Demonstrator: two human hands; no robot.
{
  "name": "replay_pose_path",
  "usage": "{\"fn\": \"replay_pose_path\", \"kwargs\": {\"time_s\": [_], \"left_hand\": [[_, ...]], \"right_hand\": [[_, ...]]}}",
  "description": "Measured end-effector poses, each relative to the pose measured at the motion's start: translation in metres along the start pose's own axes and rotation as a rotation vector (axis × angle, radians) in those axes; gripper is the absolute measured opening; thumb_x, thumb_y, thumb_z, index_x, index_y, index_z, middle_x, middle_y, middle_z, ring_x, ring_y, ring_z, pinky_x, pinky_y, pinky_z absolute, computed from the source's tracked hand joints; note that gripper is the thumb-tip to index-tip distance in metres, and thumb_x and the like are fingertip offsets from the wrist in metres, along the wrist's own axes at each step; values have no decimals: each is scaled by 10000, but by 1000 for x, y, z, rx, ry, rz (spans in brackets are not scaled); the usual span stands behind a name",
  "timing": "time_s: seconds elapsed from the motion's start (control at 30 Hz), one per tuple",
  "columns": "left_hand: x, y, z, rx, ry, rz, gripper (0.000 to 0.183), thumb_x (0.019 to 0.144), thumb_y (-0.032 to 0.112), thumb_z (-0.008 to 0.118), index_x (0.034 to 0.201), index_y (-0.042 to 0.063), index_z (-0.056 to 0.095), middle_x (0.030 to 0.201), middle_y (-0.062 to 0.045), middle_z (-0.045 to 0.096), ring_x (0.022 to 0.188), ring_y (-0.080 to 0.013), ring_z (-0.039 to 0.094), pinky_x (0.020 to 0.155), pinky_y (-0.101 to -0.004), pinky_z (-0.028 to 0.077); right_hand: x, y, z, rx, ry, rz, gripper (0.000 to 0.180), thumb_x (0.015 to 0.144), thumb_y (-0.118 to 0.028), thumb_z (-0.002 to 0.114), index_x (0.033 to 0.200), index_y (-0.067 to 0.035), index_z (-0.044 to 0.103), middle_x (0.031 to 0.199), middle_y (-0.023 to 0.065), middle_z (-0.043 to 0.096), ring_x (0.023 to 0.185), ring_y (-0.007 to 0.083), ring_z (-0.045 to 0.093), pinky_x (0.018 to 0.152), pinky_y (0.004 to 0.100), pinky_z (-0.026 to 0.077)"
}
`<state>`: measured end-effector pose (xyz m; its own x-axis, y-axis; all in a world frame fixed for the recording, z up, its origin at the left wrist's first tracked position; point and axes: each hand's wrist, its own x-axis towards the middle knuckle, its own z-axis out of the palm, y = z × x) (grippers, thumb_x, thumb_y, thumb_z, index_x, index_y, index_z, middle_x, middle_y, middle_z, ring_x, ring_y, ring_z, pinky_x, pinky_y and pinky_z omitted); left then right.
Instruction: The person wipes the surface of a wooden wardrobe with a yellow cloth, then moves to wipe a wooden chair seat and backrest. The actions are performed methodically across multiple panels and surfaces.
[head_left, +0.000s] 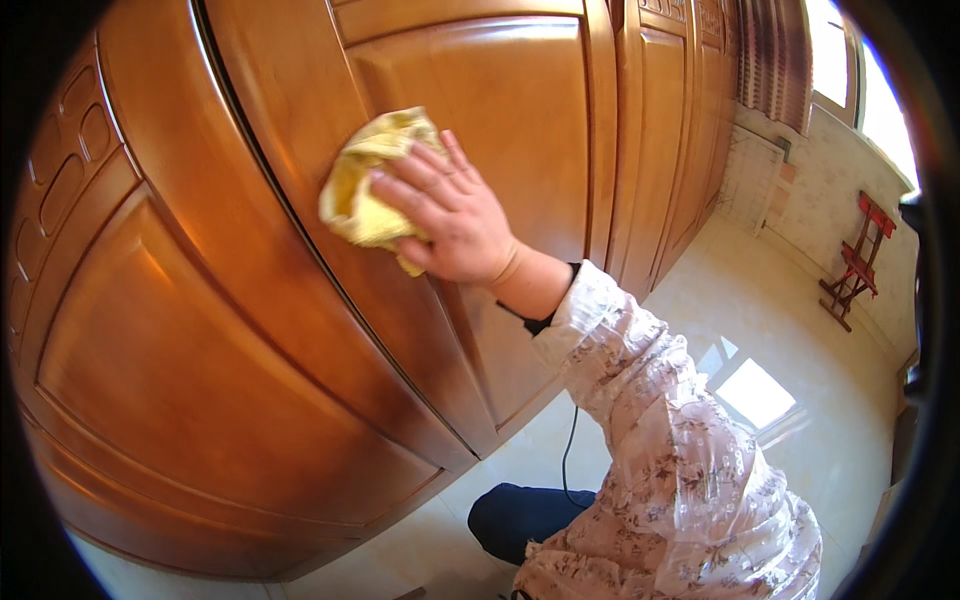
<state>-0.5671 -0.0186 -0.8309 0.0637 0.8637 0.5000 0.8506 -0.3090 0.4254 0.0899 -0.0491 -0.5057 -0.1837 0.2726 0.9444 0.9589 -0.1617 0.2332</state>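
My right hand (461, 221) lies spread over a crumpled yellow cloth (367, 206). It presses the cloth against the brown wooden wardrobe door (480, 97), on the frame strip and the edge of the raised panel. The back of the hand faces me, fingers pointing up and left, with the thumb low along the cloth. A dark band is around the wrist, below a pale floral sleeve (660, 420). Left of the cloth runs a dark gap between this door and a neighbouring wooden door (172, 315) with a raised panel. My left hand is out of view.
More wardrobe doors (660, 127) stretch toward a curtain (776, 60) and a bright window (832, 52). A red folding stand (859, 259) leans near the far wall. Glossy pale floor tiles (750, 300) reflect light. A thin dark cable (568, 450) hangs by my dark-clothed knee (525, 517).
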Motion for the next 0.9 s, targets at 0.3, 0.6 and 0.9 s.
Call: {"fn": "replay_pose_path", "kwargs": {"time_s": [0.3,0.6,0.9], "left_hand": [[5,-4,-3,-23,13,28,160,865,119,658,936,-23,676,912,-209,657,834,-374,617,778,-440,507],[9,24,-21,-25,-12,43,163,839,127,663,912,-17,688,898,-214,665,822,-403,621,766,-463,508],[20,50,-31,10,20,43,153,834,122,671,910,-9,694,894,-209,665,817,-393,620,751,-461,511]], "right_hand": [[-43,143,-37,-220,436,436,435,918,-181,523,1304,20,506,1399,239,468,1333,410,402,1170,484,241],[30,72,-10,-78,413,465,507,907,-168,549,1377,-1,459,1477,241,389,1404,405,305,1198,457,157],[58,45,-26,-104,157,-37,643,702,-174,725,1320,-116,557,1323,109,555,1283,308,484,1163,519,270]]}}
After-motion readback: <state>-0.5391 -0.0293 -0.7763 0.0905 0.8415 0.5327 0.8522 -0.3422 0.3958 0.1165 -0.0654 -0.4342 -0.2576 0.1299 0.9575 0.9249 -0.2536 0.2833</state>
